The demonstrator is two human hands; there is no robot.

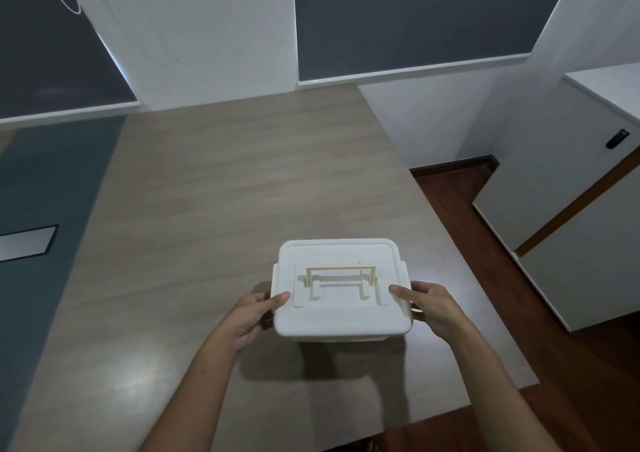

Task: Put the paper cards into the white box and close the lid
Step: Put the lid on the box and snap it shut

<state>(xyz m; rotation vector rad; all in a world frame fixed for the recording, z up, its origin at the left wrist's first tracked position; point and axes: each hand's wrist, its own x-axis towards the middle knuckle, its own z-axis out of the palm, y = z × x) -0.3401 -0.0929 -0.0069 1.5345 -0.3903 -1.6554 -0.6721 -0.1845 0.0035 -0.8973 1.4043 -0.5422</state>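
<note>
The white box (341, 316) stands on the wooden table (207, 209), near its front right part, with the lid on top. A cream handle (341, 273) stands upright in a recess of the lid. My left hand (251, 316) grips the box's left side, thumb resting on the lid. My right hand (427, 307) grips the right side, thumb on the lid as well. No paper cards are visible; the inside of the box is hidden by the lid.
A white cabinet (571, 226) stands to the right across a strip of dark wooden floor (485, 278). White walls and dark window panes lie behind the table. A dark teal surface with a grey plate (27, 242) runs along the left.
</note>
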